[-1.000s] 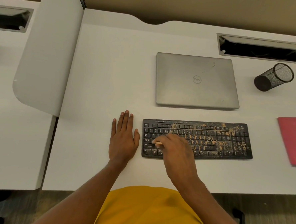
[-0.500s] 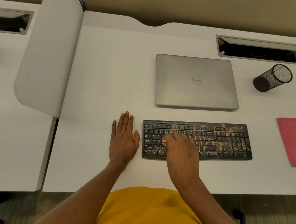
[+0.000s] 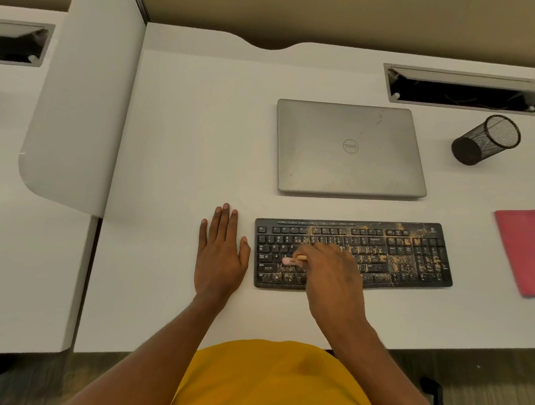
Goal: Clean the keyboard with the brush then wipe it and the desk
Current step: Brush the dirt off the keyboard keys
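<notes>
A black keyboard (image 3: 413,258) lies on the white desk (image 3: 185,134), strewn with brownish dust, thickest on its middle and right keys. My right hand (image 3: 330,275) rests over the left half of the keyboard, shut on a small brush (image 3: 292,260) with a wooden handle. Its pale pink bristle tip pokes out to the left and touches the keys. My left hand (image 3: 221,252) lies flat on the desk just left of the keyboard, fingers spread, holding nothing. A folded pink cloth (image 3: 529,249) lies at the right edge of the desk.
A closed grey laptop (image 3: 351,148) sits behind the keyboard. A black mesh pen cup (image 3: 486,140) lies on its side at the back right. An open cable tray (image 3: 464,92) is cut into the desk's back. A white divider panel (image 3: 78,106) stands at the left.
My right hand has drawn the brush back and forth over the left keys; the pink tip now shows again, pointing left. My left hand has stayed flat.
</notes>
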Tool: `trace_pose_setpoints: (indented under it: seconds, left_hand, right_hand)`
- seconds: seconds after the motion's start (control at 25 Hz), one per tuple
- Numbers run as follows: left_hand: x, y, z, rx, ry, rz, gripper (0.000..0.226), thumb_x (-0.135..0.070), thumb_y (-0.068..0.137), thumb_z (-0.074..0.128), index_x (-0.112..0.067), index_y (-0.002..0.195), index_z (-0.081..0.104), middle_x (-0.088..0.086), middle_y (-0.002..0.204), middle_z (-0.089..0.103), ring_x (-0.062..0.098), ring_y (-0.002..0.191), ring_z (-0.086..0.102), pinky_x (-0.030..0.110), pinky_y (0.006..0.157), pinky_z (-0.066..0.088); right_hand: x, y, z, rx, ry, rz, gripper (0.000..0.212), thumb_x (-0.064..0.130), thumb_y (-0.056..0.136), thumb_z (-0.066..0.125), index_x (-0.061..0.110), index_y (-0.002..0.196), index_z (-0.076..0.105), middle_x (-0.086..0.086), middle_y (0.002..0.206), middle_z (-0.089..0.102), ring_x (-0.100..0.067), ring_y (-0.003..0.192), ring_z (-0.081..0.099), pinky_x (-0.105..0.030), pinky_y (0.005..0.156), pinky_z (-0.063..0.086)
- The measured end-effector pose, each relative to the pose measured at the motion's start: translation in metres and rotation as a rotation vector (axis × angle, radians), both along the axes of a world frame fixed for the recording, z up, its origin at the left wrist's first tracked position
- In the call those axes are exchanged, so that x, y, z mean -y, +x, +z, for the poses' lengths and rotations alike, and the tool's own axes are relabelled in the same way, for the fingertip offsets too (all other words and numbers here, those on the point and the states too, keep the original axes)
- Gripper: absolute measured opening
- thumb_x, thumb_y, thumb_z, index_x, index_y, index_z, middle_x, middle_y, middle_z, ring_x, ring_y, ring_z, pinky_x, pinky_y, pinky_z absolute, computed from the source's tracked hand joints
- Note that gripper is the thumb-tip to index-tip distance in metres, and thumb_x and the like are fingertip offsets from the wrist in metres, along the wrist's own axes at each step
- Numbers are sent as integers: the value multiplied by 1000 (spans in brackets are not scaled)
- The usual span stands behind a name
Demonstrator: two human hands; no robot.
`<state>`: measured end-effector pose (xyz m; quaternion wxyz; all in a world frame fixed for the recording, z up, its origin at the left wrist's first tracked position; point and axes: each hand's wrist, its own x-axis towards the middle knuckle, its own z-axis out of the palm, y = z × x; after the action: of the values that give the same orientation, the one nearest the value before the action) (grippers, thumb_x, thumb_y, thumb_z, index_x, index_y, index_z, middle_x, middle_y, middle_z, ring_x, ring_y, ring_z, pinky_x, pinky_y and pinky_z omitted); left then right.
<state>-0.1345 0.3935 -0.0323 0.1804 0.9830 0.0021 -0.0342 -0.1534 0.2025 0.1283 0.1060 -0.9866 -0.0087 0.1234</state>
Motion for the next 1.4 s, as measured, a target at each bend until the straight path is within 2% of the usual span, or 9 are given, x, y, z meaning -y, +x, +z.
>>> trace_pose_setpoints:
  seconds: [0.12, 0.28, 0.4, 0.56, 0.64, 0.76, 0.84, 1.2, 1.4]
  left_hand:
    - [0, 0, 0, -3, 14, -2, 67, -42, 110, 27, -16, 169, 11, 3, 177, 2, 14, 163, -8, 47, 133, 5]
    - [0, 1, -1, -12, 16, -1, 67, -43, 109, 26, -16, 169, 11, 3, 177, 1, 13, 162, -9, 46, 133, 3]
    - [0, 1, -1, -13, 15, 2, 67, -43, 109, 25, -16, 169, 11, 3, 177, 1, 13, 162, -9, 45, 133, 2]
    - [-1, 1, 0, 3, 8, -7, 66, -41, 109, 27, -14, 168, 14, 4, 177, 4, 13, 163, -6, 45, 133, 4]
    - [-1, 1, 1, 9, 16, -6, 66, -41, 109, 29, -14, 168, 15, 4, 177, 5, 14, 163, -6, 45, 133, 3]
    - [-1, 1, 1, 14, 20, -4, 66, -41, 110, 30, -14, 168, 16, 4, 177, 5, 14, 163, -6, 44, 133, 3]
    - [0, 0, 1, 13, 20, -5, 66, -41, 110, 29, -14, 168, 16, 4, 177, 5, 13, 163, -6, 45, 133, 3]
    - [1, 0, 0, 14, 18, 4, 66, -42, 110, 29, -15, 169, 14, 4, 177, 4, 13, 163, -7, 45, 133, 4]
    - [0, 0, 1, 9, 22, 3, 67, -42, 110, 28, -15, 169, 13, 3, 177, 3, 13, 163, -7, 45, 133, 3]
  right_hand:
    - [4, 4, 6, 32, -24, -40, 19, 14, 98, 58, 27, 109, 68, 6, 101, 67, -18, 98, 59, -36, 87, 43]
    - [-15, 15, 7, 16, 238, 21, 17, 25, 100, 57, 25, 112, 70, 4, 106, 68, -17, 102, 57, -35, 93, 42]
    - [-27, 20, -2, -28, 198, 114, 20, 24, 101, 56, 28, 118, 65, 6, 115, 65, -15, 108, 54, -33, 95, 38]
    - [-4, 19, -6, 7, 8, 39, 17, 20, 100, 56, 31, 109, 65, 10, 102, 66, -13, 96, 57, -33, 85, 40]
    - [7, 17, -4, 76, 18, -47, 15, 20, 102, 52, 27, 100, 65, 9, 91, 66, -13, 85, 59, -33, 78, 46]
    - [6, 13, -1, 129, 409, -190, 19, 25, 103, 47, 21, 95, 64, 8, 74, 60, -8, 63, 53, -26, 56, 42]
    - [0, 14, -5, 144, 567, -208, 17, 22, 102, 48, 20, 100, 64, 8, 69, 57, -8, 57, 49, -21, 50, 35]
    - [5, 7, -16, 33, 587, -159, 23, 24, 101, 46, 13, 85, 59, 6, 61, 54, -7, 52, 47, -17, 46, 29]
    - [-1, 9, -16, 123, 613, -177, 16, 19, 103, 46, 17, 97, 60, 6, 65, 54, -7, 53, 45, -14, 47, 30]
